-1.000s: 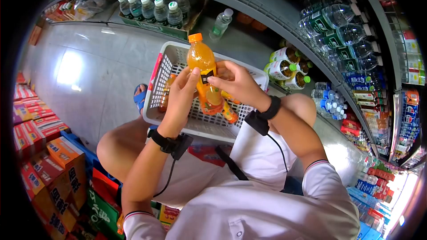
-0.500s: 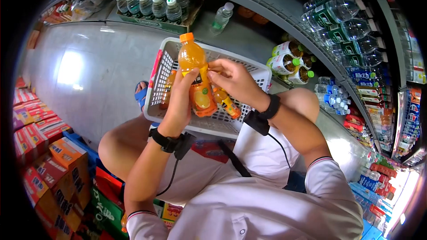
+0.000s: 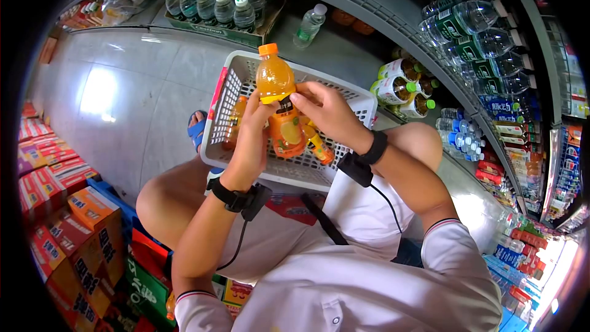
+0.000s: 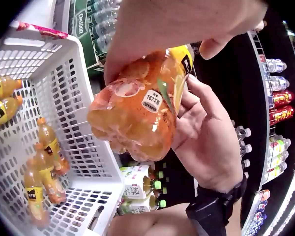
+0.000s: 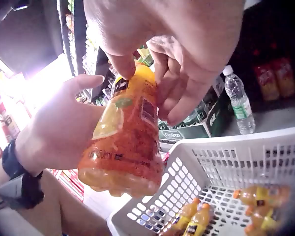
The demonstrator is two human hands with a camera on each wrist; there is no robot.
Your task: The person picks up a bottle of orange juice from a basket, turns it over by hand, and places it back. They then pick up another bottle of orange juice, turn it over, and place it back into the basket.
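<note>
Orange juice bottle [image 3: 284, 107] gripped by left hand [image 3: 249, 138] and right hand [image 3: 327, 114], tilted above white basket [image 3: 295, 179] holding smaller-looking juice bottles [image 4: 50, 172].

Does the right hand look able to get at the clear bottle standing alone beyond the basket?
Probably, once freed: the right hand is on the large juice bottle. Otherwise the way over the basket to the clear bottle looks open.

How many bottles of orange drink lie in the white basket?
5 visible: two bottles at the basket's left end and three bottles at its right end. The held bottle is not counted; more may be hidden.
</note>
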